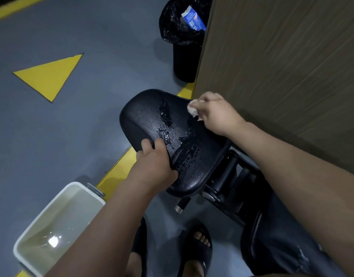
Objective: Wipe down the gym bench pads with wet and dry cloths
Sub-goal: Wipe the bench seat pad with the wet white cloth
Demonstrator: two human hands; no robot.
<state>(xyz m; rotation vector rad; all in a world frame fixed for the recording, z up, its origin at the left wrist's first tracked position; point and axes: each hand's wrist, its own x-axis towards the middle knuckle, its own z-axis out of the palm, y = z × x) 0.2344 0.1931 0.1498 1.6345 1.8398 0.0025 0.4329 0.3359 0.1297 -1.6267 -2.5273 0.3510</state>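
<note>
The grey floor [52,136] is smooth and matt, crossed by yellow stripes, with a flat yellow triangle [50,76] painted at ten o'clock. A brown wall panel [282,66] with fine wood-grain lines fills the two o'clock side.

At the centre sits the black bench pad [144,114], rounded, padded and pebbled like vinyl. Its top surface is glossy with beads and streaks of water. It tilts on a black metal frame [232,176] towards four o'clock.

A white rectangular plastic tub [76,196] holding cloudy water stands on the floor at seven o'clock. A black bin [184,60] with a crinkled shiny liner stands at twelve o'clock, against the panel's edge.

The left hand [154,162] grips the pad's near edge, thumb on top and fingers curled beneath. The right hand [214,114] pinches a bunched white cloth [192,109] against the pad's far edge at one o'clock. A blue-and-white carton [194,19] lies in the bin.
</note>
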